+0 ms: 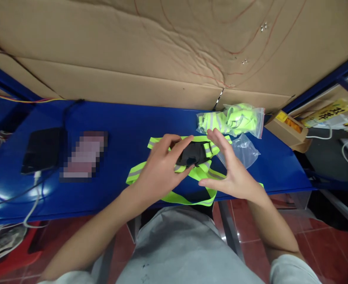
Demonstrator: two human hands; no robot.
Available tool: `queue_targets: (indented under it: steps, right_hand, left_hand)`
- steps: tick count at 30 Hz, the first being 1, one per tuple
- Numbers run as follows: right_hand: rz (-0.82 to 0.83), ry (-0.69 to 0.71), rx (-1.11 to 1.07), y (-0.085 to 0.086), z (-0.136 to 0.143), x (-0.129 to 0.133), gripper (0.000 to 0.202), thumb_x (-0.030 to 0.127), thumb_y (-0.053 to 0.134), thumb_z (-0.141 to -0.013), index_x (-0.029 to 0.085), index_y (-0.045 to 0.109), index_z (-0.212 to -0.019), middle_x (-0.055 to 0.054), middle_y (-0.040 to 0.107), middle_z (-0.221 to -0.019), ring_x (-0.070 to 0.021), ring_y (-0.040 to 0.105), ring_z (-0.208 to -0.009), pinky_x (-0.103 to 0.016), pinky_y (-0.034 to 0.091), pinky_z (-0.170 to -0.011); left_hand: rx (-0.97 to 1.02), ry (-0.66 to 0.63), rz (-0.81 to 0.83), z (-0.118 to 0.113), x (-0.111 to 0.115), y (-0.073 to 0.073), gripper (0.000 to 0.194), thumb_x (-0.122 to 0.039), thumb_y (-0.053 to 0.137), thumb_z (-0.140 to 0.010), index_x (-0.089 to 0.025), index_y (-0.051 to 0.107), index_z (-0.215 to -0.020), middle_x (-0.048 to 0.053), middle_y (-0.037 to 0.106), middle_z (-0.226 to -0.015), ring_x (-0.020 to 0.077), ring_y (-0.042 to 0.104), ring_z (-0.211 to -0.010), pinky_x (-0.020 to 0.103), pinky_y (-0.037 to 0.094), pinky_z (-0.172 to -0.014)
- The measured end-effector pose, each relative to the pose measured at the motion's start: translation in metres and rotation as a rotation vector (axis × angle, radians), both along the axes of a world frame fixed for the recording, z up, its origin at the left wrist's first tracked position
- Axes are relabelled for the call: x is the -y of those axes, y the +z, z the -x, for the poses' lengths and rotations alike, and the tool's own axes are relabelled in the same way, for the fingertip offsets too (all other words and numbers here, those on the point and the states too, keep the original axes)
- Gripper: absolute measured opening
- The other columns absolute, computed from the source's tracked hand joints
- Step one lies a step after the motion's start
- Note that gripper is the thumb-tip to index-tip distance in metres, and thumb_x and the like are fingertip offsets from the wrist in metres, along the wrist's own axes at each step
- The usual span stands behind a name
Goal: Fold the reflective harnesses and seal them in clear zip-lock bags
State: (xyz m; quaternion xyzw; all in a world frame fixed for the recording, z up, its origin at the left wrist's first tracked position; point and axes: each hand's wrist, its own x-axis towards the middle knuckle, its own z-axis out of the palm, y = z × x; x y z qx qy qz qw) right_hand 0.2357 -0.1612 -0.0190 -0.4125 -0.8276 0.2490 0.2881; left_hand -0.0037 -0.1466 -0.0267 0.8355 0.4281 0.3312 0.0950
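On the blue table lies a lime-yellow reflective strap vest (201, 203) with grey stripes, its bands looped and spread loosely. A black panel (191, 154) sits among the bands near the middle. My left hand (164, 161) spans this panel from the left, the index finger at its upper edge and the thumb at its lower edge. Part of the grip is hidden behind the fingers. To the right of the panel, my right hand (233, 173) is open, thumb and fingers wide apart, with nothing held. Its fingertips hover near or over the bands; contact cannot be made out.
Bagged lime-yellow reflective bands (229, 120) lie behind, near a crumpled clear plastic bag (244, 150). A black phone (42, 150) with a white cable and a pixelated item (85, 154) are at left. A cardboard box (289, 130) stands right. Cardboard (117, 47) walls the back.
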Motion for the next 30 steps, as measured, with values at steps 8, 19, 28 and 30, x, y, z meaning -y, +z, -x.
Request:
queue_targets:
  steps: [8,19,28,30]
  right_hand:
    - [0.187,0.183,-0.126,0.028,0.013,-0.007,0.108,0.046,0.092,-0.075,0.029,0.035,-0.165,-0.013,0.048,-0.164,-0.0335,0.049,-0.15,-0.055,0.04,-0.126]
    - [0.822,0.118,-0.793,0.06,0.037,0.0,0.038,0.054,0.083,-0.08,0.022,0.066,-0.093,-0.004,0.073,-0.088,-0.0222,0.073,-0.076,-0.044,0.066,-0.078]
    - [0.919,0.204,-0.726,0.052,0.037,-0.029,0.036,0.05,0.081,-0.081,0.02,0.062,-0.085,0.002,0.052,-0.072,-0.013,0.053,-0.063,-0.035,0.057,-0.07]
    - [0.871,0.193,-0.683,0.046,0.036,-0.036,0.036,0.052,0.081,-0.081,0.02,0.065,-0.088,0.001,0.054,-0.075,-0.0144,0.055,-0.067,-0.038,0.058,-0.075]
  left_hand:
    - [0.315,-0.108,0.001,0.018,0.013,0.047,0.048,-0.023,0.08,-0.084,-0.027,0.061,-0.128,0.005,0.068,-0.122,0.0237,0.063,-0.116,0.039,0.057,-0.1]
    - [0.824,-0.444,0.819,0.028,0.022,0.056,0.11,-0.058,0.094,-0.069,-0.04,0.036,-0.161,0.009,0.071,-0.135,0.03,0.076,-0.113,0.039,0.067,-0.087]
    - [0.938,-0.403,0.956,0.008,0.004,0.039,0.047,-0.03,0.091,-0.08,-0.019,0.073,-0.122,0.01,0.081,-0.116,0.0286,0.079,-0.104,0.039,0.067,-0.092]
    - [0.979,-0.303,0.932,0.006,-0.003,0.037,0.051,-0.031,0.095,-0.073,-0.019,0.074,-0.118,0.009,0.081,-0.117,0.0297,0.079,-0.105,0.041,0.066,-0.092]
